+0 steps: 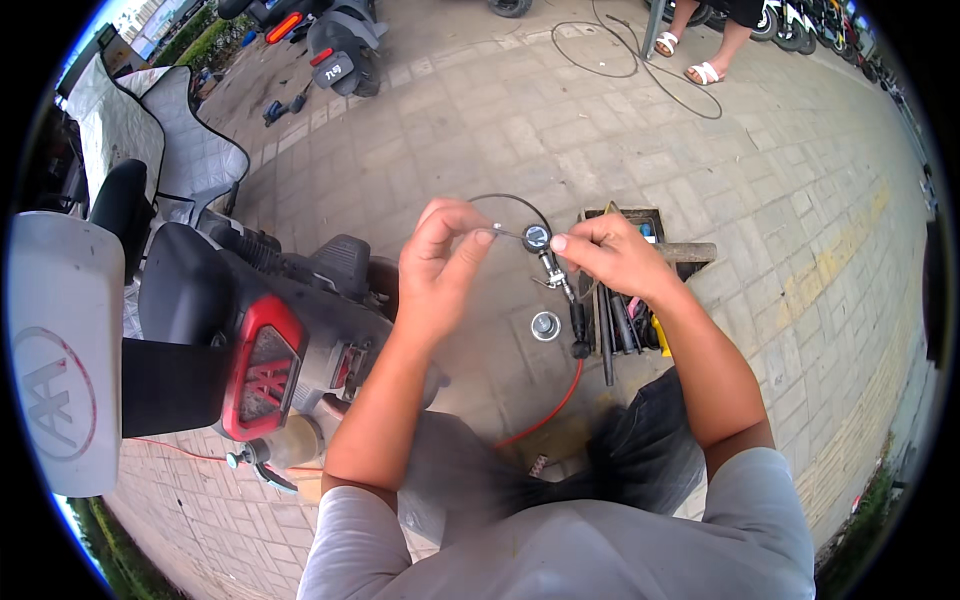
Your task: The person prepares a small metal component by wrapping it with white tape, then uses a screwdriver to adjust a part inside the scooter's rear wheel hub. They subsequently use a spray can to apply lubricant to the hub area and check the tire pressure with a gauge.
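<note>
My left hand (440,265) is raised in front of me, with thumb and forefinger pinching a thin dark strip (511,234). The strip runs toward my right hand (612,256), whose thumb and forefinger are pinched together at its other side. Its far end is too fine to make out fully. Behind and below it, a tyre inflator with a round digital gauge (536,238) lies on the paving, its black hose curving away behind my left hand. A red air hose (556,408) leads from its handle toward my legs. Near it stands a small round tin (546,326).
An open toolbox (598,345) holding several tools is at my right, with a hammer handle (688,252) across it. A scooter (300,300) stands close on my left, beside a bottle (297,440). Ahead are a loose cable (640,70) and a person's sandalled feet (705,73).
</note>
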The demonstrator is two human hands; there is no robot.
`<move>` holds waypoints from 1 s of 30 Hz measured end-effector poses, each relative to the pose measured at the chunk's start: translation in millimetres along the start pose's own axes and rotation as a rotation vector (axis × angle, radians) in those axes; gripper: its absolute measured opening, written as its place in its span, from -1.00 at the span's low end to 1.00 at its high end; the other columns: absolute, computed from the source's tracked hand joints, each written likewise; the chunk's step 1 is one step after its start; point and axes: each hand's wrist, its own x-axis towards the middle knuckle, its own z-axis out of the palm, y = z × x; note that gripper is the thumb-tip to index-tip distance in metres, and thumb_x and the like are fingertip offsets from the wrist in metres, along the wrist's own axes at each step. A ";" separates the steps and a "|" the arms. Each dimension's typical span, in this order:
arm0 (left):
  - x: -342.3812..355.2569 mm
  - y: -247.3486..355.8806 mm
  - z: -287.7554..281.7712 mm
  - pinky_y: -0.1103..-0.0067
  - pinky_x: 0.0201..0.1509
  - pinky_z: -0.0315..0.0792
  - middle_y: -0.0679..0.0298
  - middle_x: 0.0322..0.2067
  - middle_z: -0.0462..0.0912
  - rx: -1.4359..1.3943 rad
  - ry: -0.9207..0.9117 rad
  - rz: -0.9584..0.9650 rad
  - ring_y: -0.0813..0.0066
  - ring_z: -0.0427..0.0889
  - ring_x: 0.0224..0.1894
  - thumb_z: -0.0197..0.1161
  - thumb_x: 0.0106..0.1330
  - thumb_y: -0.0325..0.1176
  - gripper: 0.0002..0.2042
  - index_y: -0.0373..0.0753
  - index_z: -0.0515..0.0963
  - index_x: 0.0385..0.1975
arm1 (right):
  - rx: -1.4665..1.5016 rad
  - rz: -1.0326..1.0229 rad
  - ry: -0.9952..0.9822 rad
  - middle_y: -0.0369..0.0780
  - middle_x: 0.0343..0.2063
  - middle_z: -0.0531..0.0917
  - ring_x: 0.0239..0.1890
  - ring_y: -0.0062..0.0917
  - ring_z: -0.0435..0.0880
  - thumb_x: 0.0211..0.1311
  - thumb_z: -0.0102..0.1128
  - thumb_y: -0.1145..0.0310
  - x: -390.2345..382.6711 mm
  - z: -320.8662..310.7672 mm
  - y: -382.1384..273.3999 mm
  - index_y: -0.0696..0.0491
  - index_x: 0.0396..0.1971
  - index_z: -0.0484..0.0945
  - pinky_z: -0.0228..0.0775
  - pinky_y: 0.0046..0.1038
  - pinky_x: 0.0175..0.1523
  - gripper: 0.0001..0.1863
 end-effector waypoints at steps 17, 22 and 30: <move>2.0 0.5 2.8 0.66 -0.10 0.29 0.31 -0.26 0.45 -0.114 0.010 -0.016 0.60 0.40 -0.22 0.21 0.28 -0.47 -0.93 -0.29 0.47 -0.33 | 0.014 -0.112 0.183 -0.40 -0.74 0.40 -0.62 -0.74 0.31 0.09 0.33 0.06 0.1 7.8 -2.4 0.19 -0.55 0.60 0.12 -0.57 -0.53 -0.58; 2.1 2.9 4.5 0.65 -0.09 0.29 0.31 -0.27 0.46 -0.118 0.020 -0.027 0.58 0.40 -0.21 0.21 0.29 -0.45 -0.92 -0.28 0.46 -0.35 | 0.021 -0.108 0.186 -0.40 -0.74 0.39 -0.62 -0.74 0.30 0.07 0.34 0.05 0.0 6.7 -2.1 0.20 -0.58 0.59 0.11 -0.57 -0.54 -0.56; 1.2 8.2 4.2 0.62 -0.07 0.31 0.26 -0.28 0.50 -0.093 0.008 -0.015 0.52 0.44 -0.20 0.22 0.28 -0.46 -0.92 -0.30 0.46 -0.36 | 0.077 0.026 0.061 -0.42 -0.78 0.35 -0.66 -0.74 0.26 0.03 0.36 -0.01 -3.9 -0.1 -9.0 0.16 -0.71 0.54 0.01 -0.57 -0.57 -0.50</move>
